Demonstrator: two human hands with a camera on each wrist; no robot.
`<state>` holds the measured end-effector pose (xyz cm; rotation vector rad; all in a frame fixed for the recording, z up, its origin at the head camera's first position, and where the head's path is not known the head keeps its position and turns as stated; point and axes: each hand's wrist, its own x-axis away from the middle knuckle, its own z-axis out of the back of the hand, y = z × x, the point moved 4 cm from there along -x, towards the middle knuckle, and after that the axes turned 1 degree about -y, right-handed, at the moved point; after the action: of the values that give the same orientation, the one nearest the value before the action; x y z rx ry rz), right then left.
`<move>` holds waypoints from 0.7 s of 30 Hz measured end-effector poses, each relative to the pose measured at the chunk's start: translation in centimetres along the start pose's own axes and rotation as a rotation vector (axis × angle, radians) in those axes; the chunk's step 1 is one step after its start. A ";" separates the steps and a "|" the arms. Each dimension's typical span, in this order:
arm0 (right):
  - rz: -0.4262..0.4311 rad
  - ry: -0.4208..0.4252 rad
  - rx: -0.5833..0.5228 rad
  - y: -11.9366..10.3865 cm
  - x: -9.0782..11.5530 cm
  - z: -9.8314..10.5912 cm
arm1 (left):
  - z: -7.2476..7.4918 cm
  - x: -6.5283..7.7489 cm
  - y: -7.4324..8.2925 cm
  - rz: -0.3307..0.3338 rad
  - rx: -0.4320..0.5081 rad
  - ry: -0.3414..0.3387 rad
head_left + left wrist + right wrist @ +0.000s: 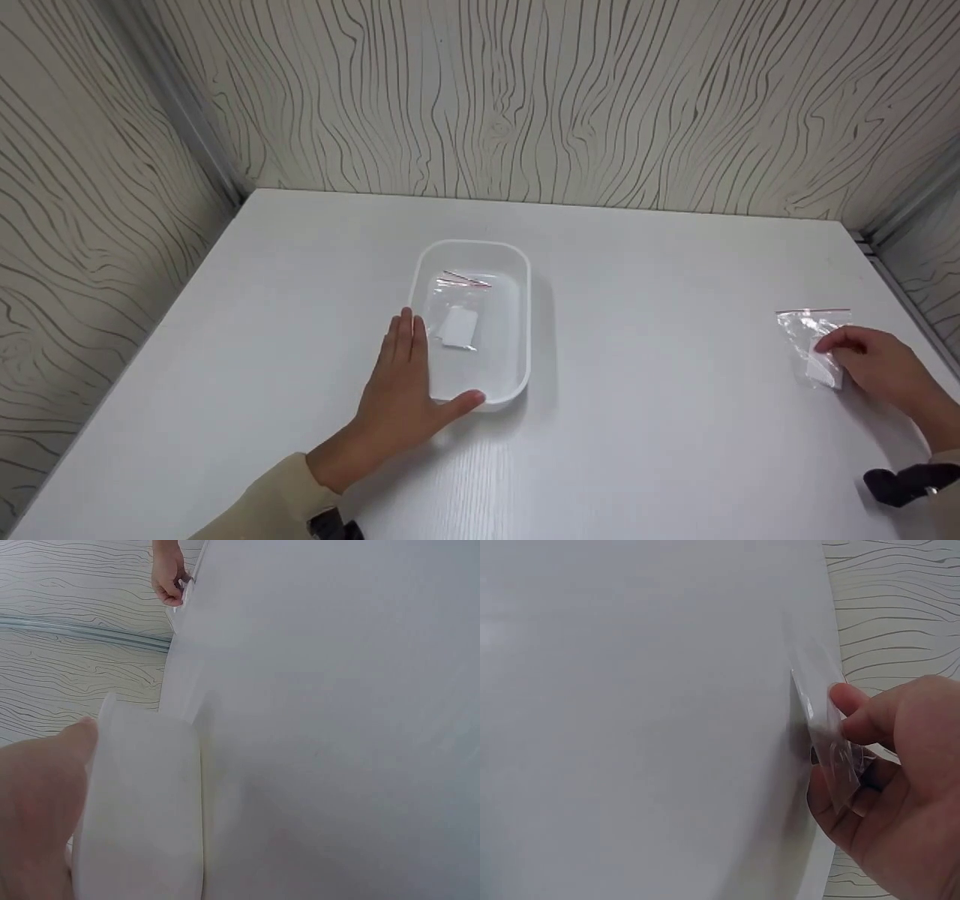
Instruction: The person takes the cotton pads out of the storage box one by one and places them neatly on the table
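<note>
Wood-grain-print panels (495, 97) stand behind & beside a white tabletop (660, 300), w/ a grey metal rail (187, 127) at the L corner. L hand (397, 397) lies open against a white plastic tray (526, 330), fingers straight & close together along its L side, thumb spread wide over the near rim; it steadies nothing else & isn't curled round anything. R hand (885, 367), well off to the R, is nearly closed: fingertips pinch a clear red-striped zip bag (796, 337) w/ a white rectangular piece (823, 369) inside, stripe end pointing away from the person. Forearm comes in from the lower R, wrist bent inward. Just outward of the L hand, a second zip bag (459, 296) lies in the tray, nearer its L wall, stripe toward the far end, w/ a white insert (459, 328) in its lower half. Beige sleeve (270, 495) on the L arm; black wrist gear (907, 484) on the R.

Head cam alone shows the tray's contents; L wrist cam gets only the tray's outer wall, thumb at its rim & R hand far off. R wrist cam adds the bag nearly edge-on, other fingers curled behind it; can't tell if its lower edge touches the tabletop.
</note>
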<state>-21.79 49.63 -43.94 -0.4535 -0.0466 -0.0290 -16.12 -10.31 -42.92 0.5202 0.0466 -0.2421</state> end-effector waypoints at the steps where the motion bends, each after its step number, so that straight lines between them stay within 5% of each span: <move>1: 0.007 0.005 0.012 -0.1 0.0 0.0 | 0.0 0.0 0.0 0.001 0.000 0.001; 21: 0.063 0.043 0.044 -0.8 0.3 -0.6 | 0.1 0.1 0.1 -0.007 0.007 0.005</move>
<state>-21.45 48.65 -44.15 -0.4104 0.0094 0.0241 -16.00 -10.30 -42.78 0.5276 0.0519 -0.2477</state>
